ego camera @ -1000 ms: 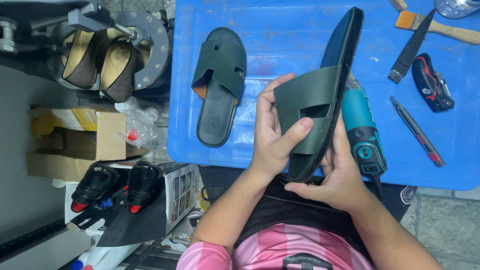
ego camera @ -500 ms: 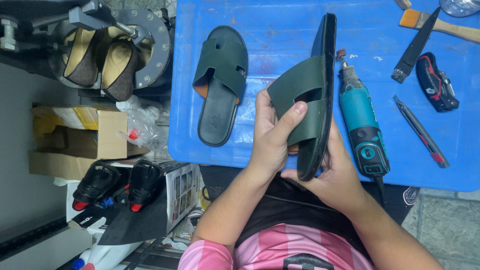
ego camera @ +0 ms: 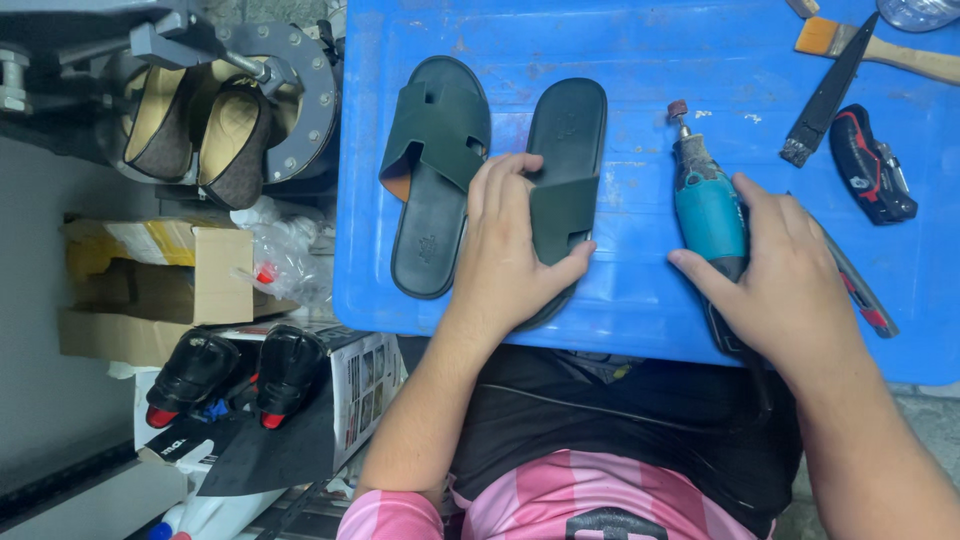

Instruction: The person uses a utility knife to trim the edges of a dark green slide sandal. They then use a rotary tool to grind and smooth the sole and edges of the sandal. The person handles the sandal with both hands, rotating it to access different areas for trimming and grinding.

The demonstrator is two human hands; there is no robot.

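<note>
Second sandal (ego camera: 560, 190): before it was held up on its edge in both hands, now it lies flat on the blue tray (ego camera: 640, 60).
Left hand (ego camera: 515, 245): now presses on the sandal.
Right hand (ego camera: 785, 275): has moved onto the teal rotary tool (ego camera: 708, 215).

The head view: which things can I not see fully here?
- Sandal under the left hand: the hand covers its heel end.
- Teal rotary tool: the right hand hides its rear part.
- Brush: handle cut off by the right edge.
- Red-tipped tool: mostly hidden behind the right hand.
</note>
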